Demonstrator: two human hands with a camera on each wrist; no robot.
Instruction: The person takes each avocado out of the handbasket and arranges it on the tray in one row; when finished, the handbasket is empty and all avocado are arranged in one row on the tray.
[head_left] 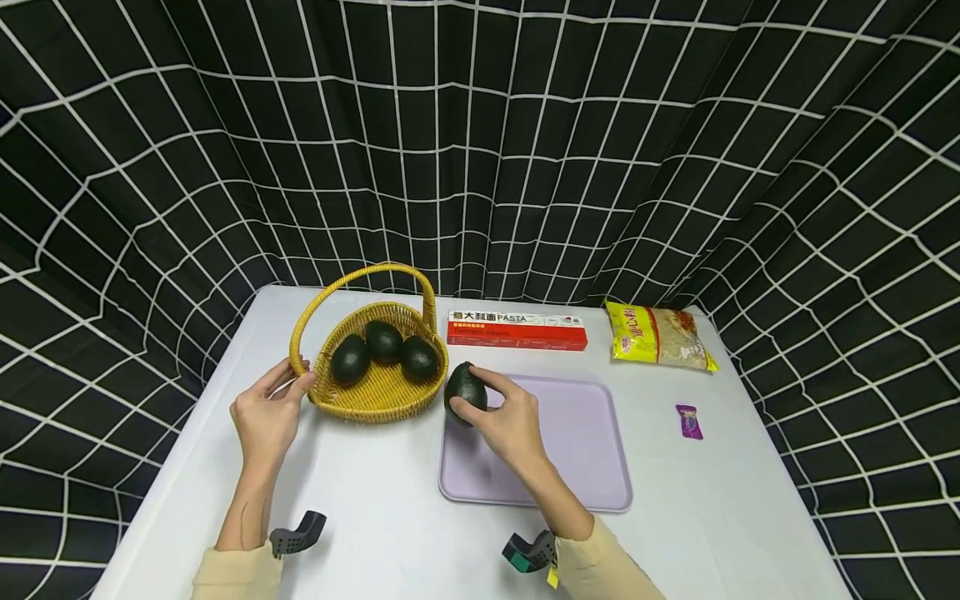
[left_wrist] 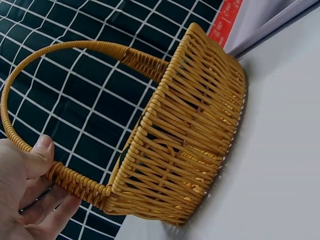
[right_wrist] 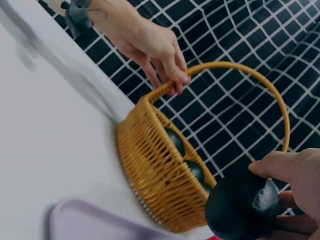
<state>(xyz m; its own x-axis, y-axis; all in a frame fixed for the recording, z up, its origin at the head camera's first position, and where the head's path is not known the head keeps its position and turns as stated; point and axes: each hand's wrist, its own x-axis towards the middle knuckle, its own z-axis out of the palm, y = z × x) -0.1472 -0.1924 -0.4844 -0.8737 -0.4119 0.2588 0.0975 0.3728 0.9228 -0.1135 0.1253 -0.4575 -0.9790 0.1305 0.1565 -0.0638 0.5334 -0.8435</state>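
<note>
A yellow wicker basket [head_left: 375, 407] with a tall hoop handle stands on the left of the table. Inside it lie three dark green avocados [head_left: 384, 342]. My left hand [head_left: 267, 417] grips the handle near its left foot; in the left wrist view, the thumb and fingers [left_wrist: 62, 212] close round the wicker. Between thumb and fingers my right hand [head_left: 512, 421] holds another avocado [head_left: 463, 390], just right of the basket and above the tray's upper left corner. In the right wrist view this avocado [right_wrist: 242, 205] hides part of the basket's rim.
The lilac tray [head_left: 570, 450] lies right of the basket. Behind it is a red and white pasta box [head_left: 517, 332]. A yellow food packet [head_left: 660, 336] rests at the back right, with a small purple wrapped sweet [head_left: 688, 422] nearer. Black grid-patterned cloth [head_left: 480, 167] surrounds the table.
</note>
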